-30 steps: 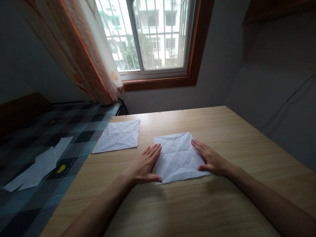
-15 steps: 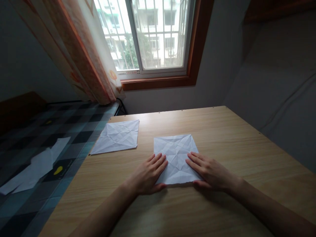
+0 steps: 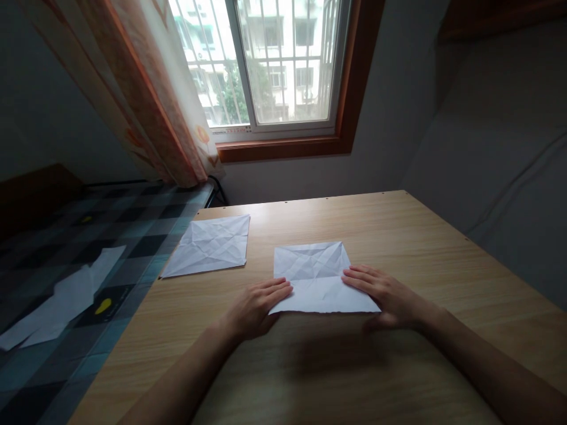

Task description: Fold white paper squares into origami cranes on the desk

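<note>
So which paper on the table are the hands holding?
The middle creased sheet, held at its near corners by the left hand and right hand, near edge lifted. The other sheet lies flat, untouched, by the left edge of the table.

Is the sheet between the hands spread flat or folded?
Partly folded: the sheet bends along a crosswise crease, near half raised by the left hand and right hand.
</note>
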